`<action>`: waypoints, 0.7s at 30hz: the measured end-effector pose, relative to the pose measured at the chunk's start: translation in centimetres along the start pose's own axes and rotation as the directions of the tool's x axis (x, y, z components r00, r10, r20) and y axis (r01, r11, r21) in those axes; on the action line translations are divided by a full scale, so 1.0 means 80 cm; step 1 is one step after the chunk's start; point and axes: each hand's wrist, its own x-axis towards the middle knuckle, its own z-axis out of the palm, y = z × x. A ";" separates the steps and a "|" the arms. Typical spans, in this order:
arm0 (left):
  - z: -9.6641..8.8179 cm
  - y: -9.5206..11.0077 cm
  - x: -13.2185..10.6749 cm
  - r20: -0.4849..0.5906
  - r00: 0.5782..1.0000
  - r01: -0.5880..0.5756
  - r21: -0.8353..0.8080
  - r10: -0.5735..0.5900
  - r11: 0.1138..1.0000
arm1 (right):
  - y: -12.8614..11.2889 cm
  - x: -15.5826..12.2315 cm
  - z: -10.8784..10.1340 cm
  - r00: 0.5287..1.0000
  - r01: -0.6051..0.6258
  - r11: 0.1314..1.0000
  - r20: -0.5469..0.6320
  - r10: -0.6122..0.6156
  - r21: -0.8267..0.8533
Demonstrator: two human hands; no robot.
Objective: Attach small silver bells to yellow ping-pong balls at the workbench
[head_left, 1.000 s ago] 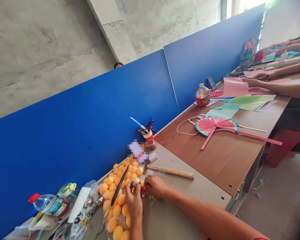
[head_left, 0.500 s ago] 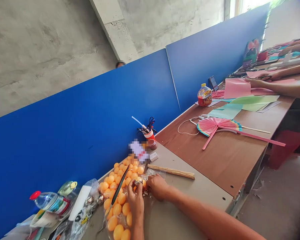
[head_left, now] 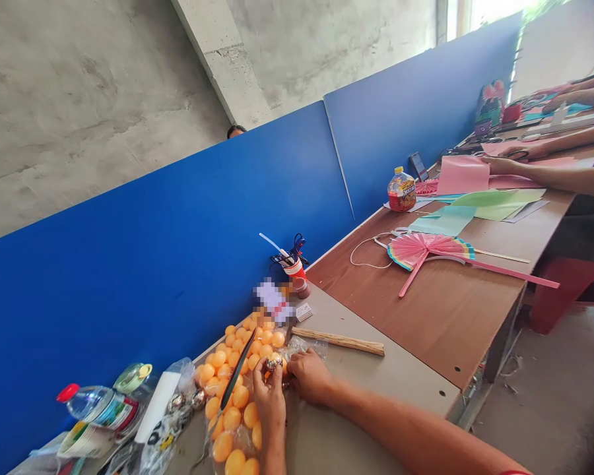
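Observation:
My left hand [head_left: 268, 400] pinches a shiny, silvery, studded ball [head_left: 274, 361] between thumb and fingers, just above the table. Close beside it on the right, my right hand [head_left: 311, 376] has its fingers curled down; whatever they hold is hidden. Under and to the left of my left hand spreads a clear bag of orange balls [head_left: 232, 417], with a long, thin dark tool [head_left: 237, 369] lying across it. Crumpled clear plastic [head_left: 313, 346] lies behind my right hand, in front of a bundle of wooden sticks [head_left: 341, 341].
A red-capped bottle [head_left: 99, 407], paper bowls [head_left: 85, 440] and shiny balls [head_left: 198, 398] crowd the left. Behind stand a cup of pens [head_left: 294, 268] and the blue partition [head_left: 178, 264]. A pink paper fan [head_left: 426, 249] lies on the brown table; a co-worker's hands [head_left: 519, 158] handle pink paper.
My right hand has shifted slightly, and the small shiny beads near its fingertips are now mostly covered. My left hand keeps its grip on the ball. The view has tilted a little.

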 end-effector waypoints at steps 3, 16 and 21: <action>-0.001 0.000 0.001 0.014 1.000 -0.013 0.026 0.013 1.000 | 0.005 0.002 -0.002 0.999 -0.032 0.994 -0.028 0.036 0.105; -0.001 0.005 -0.001 -0.024 0.999 -0.035 0.067 0.037 0.997 | 0.021 0.017 -0.002 0.942 -0.076 0.850 -0.242 0.233 0.522; -0.001 0.004 -0.002 -0.018 0.999 -0.043 0.069 0.045 0.997 | 0.018 0.015 -0.008 0.945 -0.069 0.777 -0.208 0.251 0.626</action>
